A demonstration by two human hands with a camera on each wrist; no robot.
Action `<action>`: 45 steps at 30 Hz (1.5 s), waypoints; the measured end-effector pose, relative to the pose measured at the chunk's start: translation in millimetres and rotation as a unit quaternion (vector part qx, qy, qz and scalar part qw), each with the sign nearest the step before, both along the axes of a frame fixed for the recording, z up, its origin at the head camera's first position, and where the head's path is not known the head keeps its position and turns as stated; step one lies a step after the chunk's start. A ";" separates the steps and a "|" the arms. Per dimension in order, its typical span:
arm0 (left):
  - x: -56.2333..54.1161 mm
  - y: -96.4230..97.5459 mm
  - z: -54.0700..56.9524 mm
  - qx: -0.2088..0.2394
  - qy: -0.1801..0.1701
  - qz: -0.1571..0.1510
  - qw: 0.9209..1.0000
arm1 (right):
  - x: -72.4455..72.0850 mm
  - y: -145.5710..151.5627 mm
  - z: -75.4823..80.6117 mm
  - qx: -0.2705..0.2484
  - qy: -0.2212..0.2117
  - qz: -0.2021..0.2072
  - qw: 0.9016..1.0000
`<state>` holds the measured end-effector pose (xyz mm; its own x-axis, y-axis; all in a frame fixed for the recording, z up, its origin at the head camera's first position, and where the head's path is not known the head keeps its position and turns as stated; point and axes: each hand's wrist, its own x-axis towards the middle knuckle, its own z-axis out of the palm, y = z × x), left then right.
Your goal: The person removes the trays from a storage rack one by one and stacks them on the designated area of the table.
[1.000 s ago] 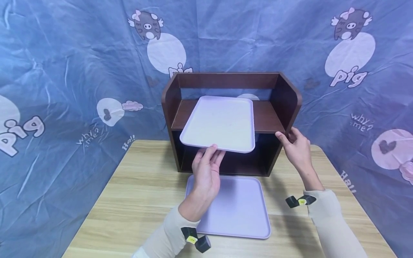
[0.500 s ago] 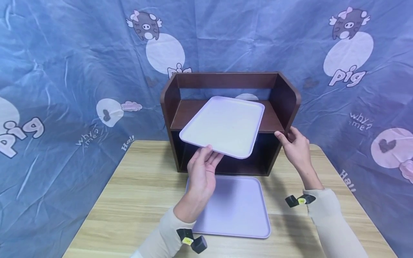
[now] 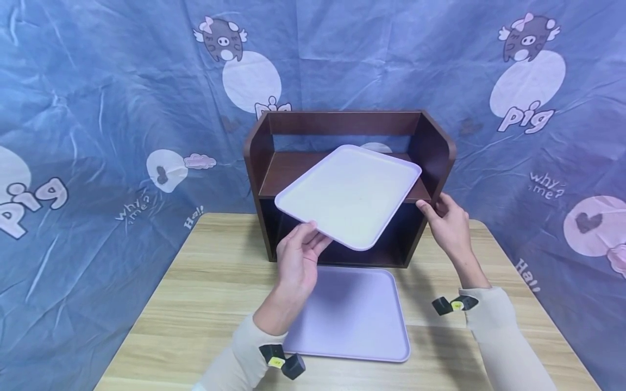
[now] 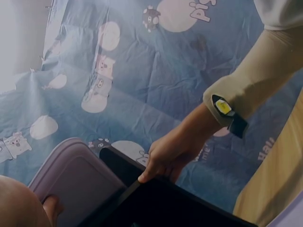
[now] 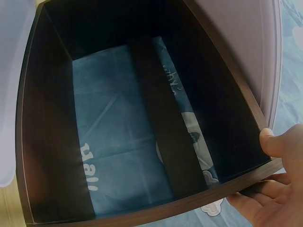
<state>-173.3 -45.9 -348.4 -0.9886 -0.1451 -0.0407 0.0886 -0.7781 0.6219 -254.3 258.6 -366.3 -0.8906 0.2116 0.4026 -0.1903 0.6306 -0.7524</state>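
My left hand [image 3: 298,260] pinches the near edge of a pale lilac tray [image 3: 349,195], thumb on top and fingers beneath. The tray is turned at an angle in front of and over the upper board of a dark brown shelf [image 3: 344,122]. Whether it touches that board cannot be told. My right hand [image 3: 450,225] grips the shelf's right side wall; in the right wrist view the thumb lies at the inner corner and the fingers [image 5: 267,196] are outside. A second lilac tray [image 3: 354,315] lies flat on the table before the shelf.
The shelf's open lower compartment [image 5: 123,127] shows the blue cloth through its back. A wooden table [image 3: 215,260] carries the shelf. Blue cloth [image 3: 122,98] printed with pigs hangs behind and at both sides.
The held tray has turned clockwise, its far end swinging right, while my left hand has shifted slightly left and down. My right hand and the shelf stay in place.
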 end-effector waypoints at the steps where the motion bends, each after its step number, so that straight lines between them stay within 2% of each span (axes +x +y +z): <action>1: -0.2 -1.4 0.0 -0.004 0.000 -0.001 1.000 | -0.1 0.1 -0.1 0.000 0.000 0.000 1.000; 26: -12.7 -49.8 -3.6 -0.082 0.008 -0.021 0.996 | -0.4 -0.3 1.1 -0.007 -0.003 0.000 1.000; 37: -13.1 -60.5 -3.6 -0.084 0.022 -0.040 0.995 | -0.6 0.0 1.7 -0.004 -0.006 -0.004 1.000; 45: -14.9 -71.2 -1.8 -0.066 0.012 -0.027 0.997 | -0.5 -0.5 3.4 0.000 -0.010 -0.009 1.000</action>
<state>-188.2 -117.0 -350.2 -0.9955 -0.0949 -0.0006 0.0657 -0.6941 0.7169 -254.8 258.2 -362.9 -0.8945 0.2286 0.3841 -0.1630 0.6333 -0.7565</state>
